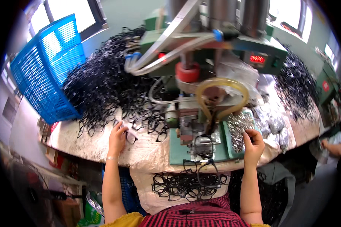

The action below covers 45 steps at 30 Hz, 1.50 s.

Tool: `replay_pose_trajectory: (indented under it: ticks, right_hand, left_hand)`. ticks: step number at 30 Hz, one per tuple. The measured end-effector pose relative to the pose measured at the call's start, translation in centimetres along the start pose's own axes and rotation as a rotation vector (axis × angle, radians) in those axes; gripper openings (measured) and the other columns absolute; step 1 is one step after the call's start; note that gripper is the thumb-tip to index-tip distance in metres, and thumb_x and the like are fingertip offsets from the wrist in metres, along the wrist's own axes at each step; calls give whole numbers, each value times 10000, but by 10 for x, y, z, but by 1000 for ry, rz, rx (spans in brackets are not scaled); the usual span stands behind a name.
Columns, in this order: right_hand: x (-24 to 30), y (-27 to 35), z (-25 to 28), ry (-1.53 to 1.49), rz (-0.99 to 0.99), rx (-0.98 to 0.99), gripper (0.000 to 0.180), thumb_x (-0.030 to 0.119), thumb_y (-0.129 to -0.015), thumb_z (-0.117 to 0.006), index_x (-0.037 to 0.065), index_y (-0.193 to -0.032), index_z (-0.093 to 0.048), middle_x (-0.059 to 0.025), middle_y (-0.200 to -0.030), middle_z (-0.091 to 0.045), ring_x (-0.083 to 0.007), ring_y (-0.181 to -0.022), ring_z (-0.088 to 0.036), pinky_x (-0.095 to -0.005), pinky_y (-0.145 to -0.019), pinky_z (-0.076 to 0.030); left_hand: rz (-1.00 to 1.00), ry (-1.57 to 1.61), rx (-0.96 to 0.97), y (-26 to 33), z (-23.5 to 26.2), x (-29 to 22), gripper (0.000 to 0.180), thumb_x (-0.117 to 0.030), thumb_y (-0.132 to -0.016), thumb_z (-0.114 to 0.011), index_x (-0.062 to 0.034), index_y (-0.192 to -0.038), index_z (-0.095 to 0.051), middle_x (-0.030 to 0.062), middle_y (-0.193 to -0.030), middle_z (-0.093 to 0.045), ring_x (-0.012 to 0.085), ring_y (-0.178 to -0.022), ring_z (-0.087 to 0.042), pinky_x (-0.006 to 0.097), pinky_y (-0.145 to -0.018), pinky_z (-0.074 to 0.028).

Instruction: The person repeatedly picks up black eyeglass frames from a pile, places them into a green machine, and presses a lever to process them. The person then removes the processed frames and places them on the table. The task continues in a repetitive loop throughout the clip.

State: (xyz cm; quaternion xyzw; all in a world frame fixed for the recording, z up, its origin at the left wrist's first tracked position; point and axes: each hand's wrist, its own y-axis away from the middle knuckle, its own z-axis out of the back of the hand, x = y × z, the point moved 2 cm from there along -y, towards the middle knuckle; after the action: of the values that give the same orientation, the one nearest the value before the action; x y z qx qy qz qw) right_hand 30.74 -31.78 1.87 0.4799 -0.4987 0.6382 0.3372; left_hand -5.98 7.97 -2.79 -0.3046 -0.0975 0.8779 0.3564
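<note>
Black frames (185,185) pile on our lap cloth (142,177), nearest us; probably there so anything off the bench edge lands close and soft. Loose frames (207,185) overhang the front of the green base (178,151), just above that pile.

Left hand (118,137) is out on the bench, fingers curled, and we seem to have a single frame (131,137) pinched there, near the heap's front edge. Can't tell if it's clear of the surface. Looks like a light rim grip, which would spare the thin parts.

Right hand (253,140) is at the green tray (229,146), thumb and fingertips drawn together by the small shiny parts (238,128). Too small to tell if we hold one. Tray sits right beside the base, likely to keep our reach short.

Another frame (204,156) stands at the metal fixture (217,137), under the press (187,73), presumably for locating. Yellow hose (227,82) loops above it.

Further out: clear bags (276,126) right of the tray, big heap (106,75) left, blue crate (49,72) tipped on its side against it, maybe as a wall. Second heap (295,83) far right, behind the press. Red display (257,59) is lit, facing us.
</note>
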Motion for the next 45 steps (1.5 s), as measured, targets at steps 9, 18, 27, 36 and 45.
replay_pose_trajectory:
  ticks: [9, 18, 27, 36, 45]
  right_hand:
    - [95, 6, -39, 120, 452, 319, 164, -22, -760, -719, 7, -921, -702, -106, -899, -688, -251, -830, -659, -342, -768, -507]
    - [86, 21, -74, -160, 98, 268, 452, -2, -802, -724, -33, -1213, -537, -78, -944, -678, -140, -924, -635, -254, -857, -478]
    - [121, 32, -78, -270, 19, 335, 580, 29, -798, -709, -30, -1324, -470, -105, -1068, -665, -163, -1028, -621, -310, -941, -452]
    - [31, -12, -6, 926, 338, 203, 302, 190, -752, -782, 65, -1015, -698, -254, -1289, -549, -420, -1305, -443, -470, -1064, -392]
    - [21, -12, -13, 703, 586, 309, 124, 68, -732, -684, 40, -852, -669, -223, -1212, -596, -415, -1234, -513, -483, -1022, -420]
  left_hand:
    - [8, 452, -226, 16, -13, -75, 39, -55, -908, -628, -31, -913, -658, 73, -906, -667, 159, -788, -608, 275, -678, -473]
    - [172, 1424, -240, 26, 2, -217, 239, -292, -1059, -375, -85, -963, -444, 140, -782, -631, 207, -686, -609, 308, -674, -499]
    - [-332, 1042, -309, -16, 84, -339, 217, -212, -1046, -286, -35, -972, -389, 231, -770, -652, 233, -666, -622, 294, -667, -518]
    - [660, 1718, 1079, 54, -2, -343, 231, -271, -1022, -406, -53, -981, -471, 268, -778, -653, 256, -638, -631, 293, -596, -530]
    - [598, 1801, 1063, 57, -15, -339, 243, -277, -1047, -415, -52, -1019, -502, 248, -857, -692, 229, -744, -688, 266, -571, -540]
